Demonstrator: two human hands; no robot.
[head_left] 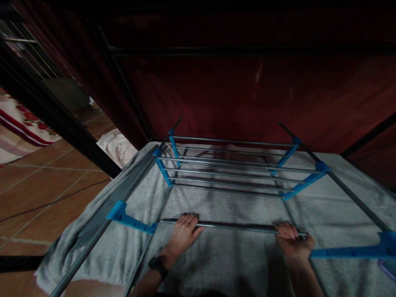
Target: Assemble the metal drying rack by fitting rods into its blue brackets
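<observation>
A grey metal rod (235, 227) lies crosswise in front of me, low over a grey cloth. My left hand (185, 229) is closed over it near its left end. Around the right end wraps my right hand (292, 239). The rod's left tip is close to a blue plastic bracket (133, 220); whether it is seated there I cannot tell. Another blue bracket (349, 251) reaches toward my right hand, which hides where it meets the rod. Beyond both hands stands the rest of the drying rack, with several parallel rods (225, 190) between blue brackets (162, 167).
Grey towel-like cloth (210, 206) covers the surface under the rack. Several loose rods (114, 204) run along the left side. Dark red curtain (232, 95) hangs behind, with a black frame post (62, 107) on the left. Tiled floor (43, 185) shows beyond.
</observation>
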